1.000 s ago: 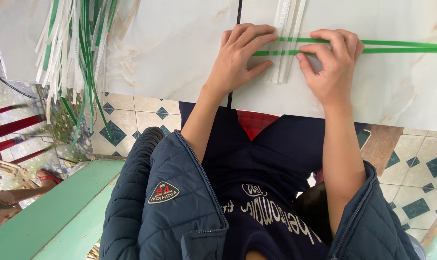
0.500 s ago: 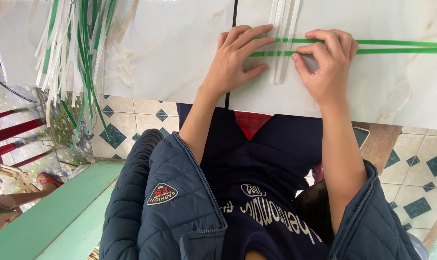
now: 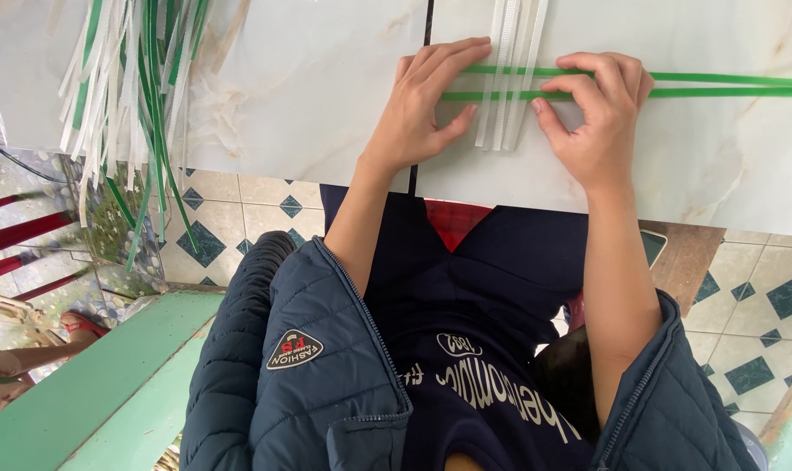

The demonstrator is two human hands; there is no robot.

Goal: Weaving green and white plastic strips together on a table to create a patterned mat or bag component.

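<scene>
On marble slab (image 3: 308,78), green strips (image 3: 719,85) crossing white strips (image 3: 509,52)

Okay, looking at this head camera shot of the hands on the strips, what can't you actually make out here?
Head view only:
- Far ends of the green strips: cut off by the right edge.
- Tops of the white strips: cut off by the top edge.
- Where the strips cross: partly hidden under the left hand and right hand.
- Bundle of loose strips: too tangled to count.

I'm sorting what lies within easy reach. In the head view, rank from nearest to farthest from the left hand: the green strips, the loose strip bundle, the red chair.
1. Green strips: under the left hand, on the table.
2. Loose strip bundle: hanging off the table's far left edge.
3. Red chair: on the floor, leftmost.
</scene>
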